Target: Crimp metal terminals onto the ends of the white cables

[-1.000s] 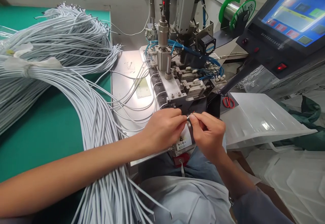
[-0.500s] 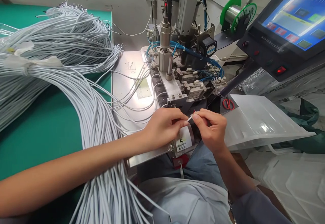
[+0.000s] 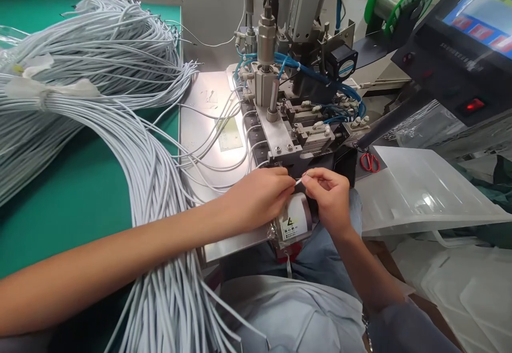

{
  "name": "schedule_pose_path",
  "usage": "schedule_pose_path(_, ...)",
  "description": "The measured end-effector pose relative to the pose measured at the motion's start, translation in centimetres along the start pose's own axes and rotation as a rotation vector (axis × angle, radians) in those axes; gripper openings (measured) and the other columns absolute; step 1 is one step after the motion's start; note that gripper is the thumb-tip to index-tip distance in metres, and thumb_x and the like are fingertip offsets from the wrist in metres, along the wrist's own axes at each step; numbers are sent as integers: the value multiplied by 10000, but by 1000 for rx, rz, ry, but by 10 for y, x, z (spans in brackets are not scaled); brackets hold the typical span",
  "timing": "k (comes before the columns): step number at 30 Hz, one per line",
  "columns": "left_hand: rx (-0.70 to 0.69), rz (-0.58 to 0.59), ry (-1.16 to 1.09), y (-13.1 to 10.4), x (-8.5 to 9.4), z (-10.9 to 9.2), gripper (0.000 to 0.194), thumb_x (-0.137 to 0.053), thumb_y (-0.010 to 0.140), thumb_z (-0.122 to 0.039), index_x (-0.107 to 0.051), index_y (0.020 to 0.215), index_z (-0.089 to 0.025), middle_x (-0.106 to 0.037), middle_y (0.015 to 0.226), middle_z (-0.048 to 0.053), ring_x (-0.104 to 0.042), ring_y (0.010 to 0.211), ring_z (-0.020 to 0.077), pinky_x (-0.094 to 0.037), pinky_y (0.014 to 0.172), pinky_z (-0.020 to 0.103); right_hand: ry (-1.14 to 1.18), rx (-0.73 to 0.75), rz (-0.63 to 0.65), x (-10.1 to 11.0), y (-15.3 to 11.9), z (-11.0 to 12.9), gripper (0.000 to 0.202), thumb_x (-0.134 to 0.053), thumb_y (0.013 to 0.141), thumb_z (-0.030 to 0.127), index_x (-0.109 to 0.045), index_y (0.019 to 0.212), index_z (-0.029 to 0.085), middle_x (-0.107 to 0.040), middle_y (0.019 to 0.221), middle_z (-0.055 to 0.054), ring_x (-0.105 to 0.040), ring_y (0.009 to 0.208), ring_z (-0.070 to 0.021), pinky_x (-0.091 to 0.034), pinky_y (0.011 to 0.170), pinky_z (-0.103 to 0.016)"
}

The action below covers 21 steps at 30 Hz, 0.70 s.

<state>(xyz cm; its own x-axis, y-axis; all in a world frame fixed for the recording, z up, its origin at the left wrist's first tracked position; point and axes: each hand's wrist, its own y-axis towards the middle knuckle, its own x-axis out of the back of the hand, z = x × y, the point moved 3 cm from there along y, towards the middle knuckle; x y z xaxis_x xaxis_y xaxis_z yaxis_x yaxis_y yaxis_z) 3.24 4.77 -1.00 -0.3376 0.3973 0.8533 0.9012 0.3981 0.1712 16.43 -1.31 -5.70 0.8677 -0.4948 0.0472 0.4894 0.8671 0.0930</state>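
Observation:
Between my two hands a short stretch of white cable (image 3: 298,182) shows, just in front of the machine (image 3: 276,129). My left hand (image 3: 266,195) is closed around the cable with its fingers pinched. The fingertips of my right hand (image 3: 328,195) pinch the cable's end, which they mostly hide. Below the hands is a cylinder with a white printed label (image 3: 295,225). Several white cables run from the large cable bundle (image 3: 156,182) into slots along the machine's left side.
A second cable heap (image 3: 120,54) lies on the green mat (image 3: 100,182). Red-handled scissors (image 3: 370,163) lie right of the machine, beside a translucent plastic tray (image 3: 428,187). A wire spool (image 3: 394,1) and a control panel (image 3: 460,49) stand at the upper right.
The camera view has shifted, so the machine and panel sit farther right. Both hands stay pinched at the cable; the red strands seen earlier at its end no longer show.

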Motion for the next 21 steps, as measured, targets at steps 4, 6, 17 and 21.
schedule_pose_path(4, 77, 110, 158, 2, -9, 11, 257, -420, 890, -139, -640, 760, -109, -550, 768, 54, -528, 606, 105, -415, 560, 222, -23, -75, 83, -1, 10, -11, 130, -632, 708, 277, -618, 673, 153, -503, 537, 36, -393, 470, -72, -330, 446, -214)
schedule_pose_path(6, 100, 154, 201, 2, -13, 15, 255, -408, 888, -128, -630, 764, -106, -550, 787, 64, -536, 610, 111, -430, 568, 229, -27, -94, 112, -2, 12, -16, 136, -620, 710, 279, -603, 653, 157, -498, 522, 38, -391, 463, -73, -337, 446, -214)
schedule_pose_path(17, 74, 138, 300, -3, -16, 20, 255, -401, 885, -137, -580, 1066, -135, -584, 852, 58, -599, 651, 154, -478, 558, 260, -21, -184, 126, -3, 15, -30, 99, -646, 683, 259, -650, 642, 169, -552, 497, 36, -483, 445, -92, -399, 447, -219)
schedule_pose_path(21, 53, 201, 361, -4, -17, 19, 327, -460, 820, -109, -572, 1123, -162, -571, 875, 55, -588, 625, 134, -458, 530, 235, -33, -179, 171, -2, 18, -27, 79, -644, 674, 231, -643, 625, 170, -568, 509, 32, -497, 455, -94, -399, 440, -215)
